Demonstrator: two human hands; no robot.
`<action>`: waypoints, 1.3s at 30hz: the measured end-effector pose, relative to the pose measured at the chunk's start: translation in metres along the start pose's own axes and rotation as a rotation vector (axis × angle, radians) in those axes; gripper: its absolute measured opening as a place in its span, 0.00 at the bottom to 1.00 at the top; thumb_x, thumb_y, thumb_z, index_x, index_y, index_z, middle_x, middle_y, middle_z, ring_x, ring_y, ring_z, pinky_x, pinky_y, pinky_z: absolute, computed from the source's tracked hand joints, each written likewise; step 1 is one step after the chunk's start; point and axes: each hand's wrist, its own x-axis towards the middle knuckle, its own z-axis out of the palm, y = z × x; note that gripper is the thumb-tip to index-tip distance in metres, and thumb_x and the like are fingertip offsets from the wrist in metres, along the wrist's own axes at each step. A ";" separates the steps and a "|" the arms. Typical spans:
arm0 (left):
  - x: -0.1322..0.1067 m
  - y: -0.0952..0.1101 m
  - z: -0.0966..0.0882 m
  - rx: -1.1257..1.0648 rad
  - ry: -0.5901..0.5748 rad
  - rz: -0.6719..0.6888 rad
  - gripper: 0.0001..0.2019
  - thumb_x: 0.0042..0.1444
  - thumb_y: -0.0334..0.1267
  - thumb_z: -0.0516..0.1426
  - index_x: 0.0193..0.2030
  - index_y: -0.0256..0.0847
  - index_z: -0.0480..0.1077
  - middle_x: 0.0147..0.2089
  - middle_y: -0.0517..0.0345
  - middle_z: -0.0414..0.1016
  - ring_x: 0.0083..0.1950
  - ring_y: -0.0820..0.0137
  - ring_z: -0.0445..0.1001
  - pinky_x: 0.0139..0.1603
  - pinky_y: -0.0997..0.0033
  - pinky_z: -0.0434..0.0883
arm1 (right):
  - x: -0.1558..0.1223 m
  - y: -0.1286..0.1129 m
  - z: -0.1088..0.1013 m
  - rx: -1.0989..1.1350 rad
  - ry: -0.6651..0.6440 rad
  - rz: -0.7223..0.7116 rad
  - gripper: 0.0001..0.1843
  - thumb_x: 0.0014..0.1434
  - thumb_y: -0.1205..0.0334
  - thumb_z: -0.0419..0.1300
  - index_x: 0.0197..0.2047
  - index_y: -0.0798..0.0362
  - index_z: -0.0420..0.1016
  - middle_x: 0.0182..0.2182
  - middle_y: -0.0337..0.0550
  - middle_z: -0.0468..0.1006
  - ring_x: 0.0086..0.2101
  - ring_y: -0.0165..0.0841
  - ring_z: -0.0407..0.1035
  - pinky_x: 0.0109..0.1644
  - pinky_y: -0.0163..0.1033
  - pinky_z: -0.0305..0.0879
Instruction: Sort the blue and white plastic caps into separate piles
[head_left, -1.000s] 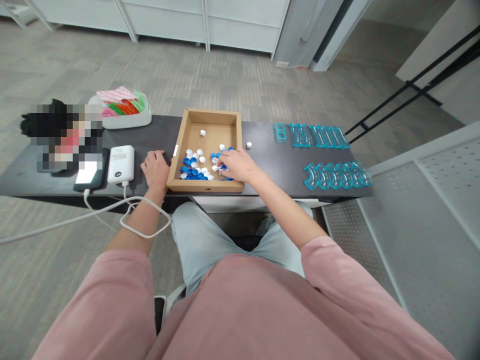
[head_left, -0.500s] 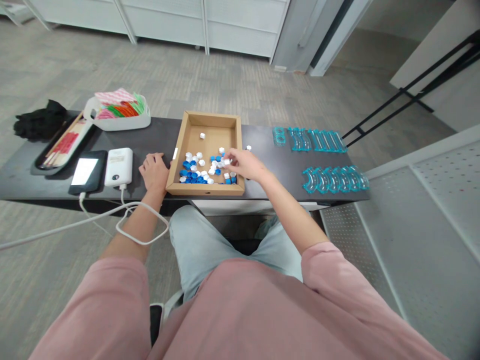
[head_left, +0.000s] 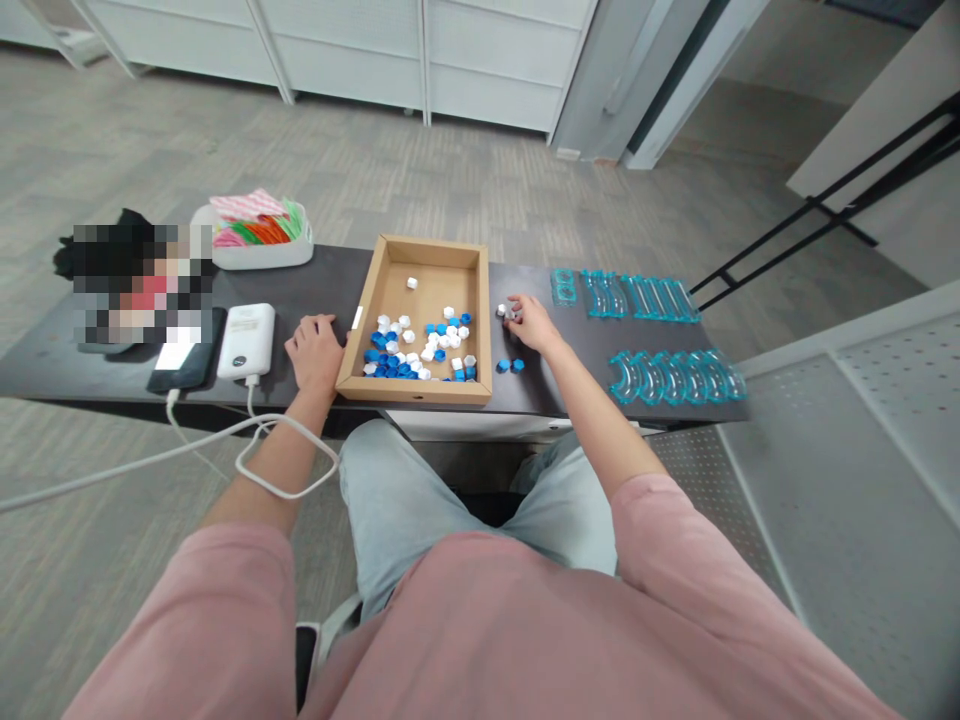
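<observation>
A cardboard tray on the dark table holds several small blue and white hexagonal pieces. My left hand rests on the table against the tray's left wall, fingers curled. My right hand is on the table just right of the tray, fingertips pinched on a small white piece. Two blue pieces lie on the table just below that hand.
Two rows of clear turquoise curved parts lie at the table's right end. A white power bank and a phone with a cable sit left of my left hand. A white basket of coloured sachets stands at the back left.
My right hand left the tray and moved right onto the table beside a white piece. Two blue pieces now lie on the table beside the tray. My left hand stayed put.
</observation>
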 end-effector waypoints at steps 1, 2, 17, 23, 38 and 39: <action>0.000 0.000 -0.001 0.002 -0.005 0.002 0.29 0.78 0.40 0.44 0.77 0.27 0.67 0.75 0.27 0.67 0.76 0.40 0.67 0.74 0.45 0.63 | 0.004 -0.002 0.005 0.030 0.022 0.007 0.33 0.58 0.72 0.65 0.68 0.55 0.74 0.59 0.54 0.78 0.35 0.32 0.75 0.59 0.50 0.79; -0.001 0.000 -0.002 0.004 -0.011 0.005 0.29 0.78 0.41 0.45 0.77 0.27 0.67 0.75 0.27 0.67 0.76 0.40 0.67 0.74 0.45 0.63 | 0.007 -0.004 0.008 0.051 0.040 0.016 0.35 0.58 0.72 0.64 0.69 0.55 0.73 0.61 0.56 0.76 0.35 0.32 0.75 0.60 0.51 0.79; 0.000 0.000 -0.001 -0.032 -0.030 -0.014 0.30 0.79 0.40 0.40 0.77 0.25 0.66 0.76 0.22 0.66 0.76 0.38 0.65 0.72 0.45 0.60 | -0.034 -0.136 0.009 -0.242 -0.311 -0.551 0.14 0.72 0.61 0.64 0.58 0.52 0.84 0.53 0.49 0.84 0.51 0.42 0.77 0.57 0.44 0.68; -0.001 0.001 -0.003 -0.004 -0.027 -0.021 0.29 0.78 0.40 0.42 0.77 0.31 0.67 0.75 0.25 0.67 0.77 0.41 0.66 0.72 0.48 0.61 | -0.043 -0.177 0.052 -0.567 -0.524 -0.602 0.12 0.71 0.69 0.65 0.55 0.51 0.87 0.58 0.51 0.86 0.57 0.46 0.79 0.59 0.45 0.68; 0.000 0.000 -0.001 0.016 -0.020 -0.001 0.30 0.78 0.40 0.39 0.77 0.27 0.66 0.75 0.27 0.67 0.76 0.41 0.66 0.73 0.47 0.61 | -0.029 -0.114 0.008 0.105 -0.345 -0.387 0.08 0.72 0.62 0.69 0.51 0.54 0.87 0.45 0.47 0.89 0.43 0.36 0.82 0.51 0.39 0.73; 0.000 0.000 -0.001 0.016 -0.021 0.000 0.30 0.79 0.40 0.39 0.77 0.28 0.66 0.75 0.27 0.66 0.76 0.41 0.66 0.73 0.47 0.61 | -0.030 -0.108 0.004 0.147 -0.334 -0.365 0.09 0.71 0.60 0.70 0.51 0.54 0.87 0.44 0.46 0.90 0.43 0.37 0.82 0.51 0.40 0.74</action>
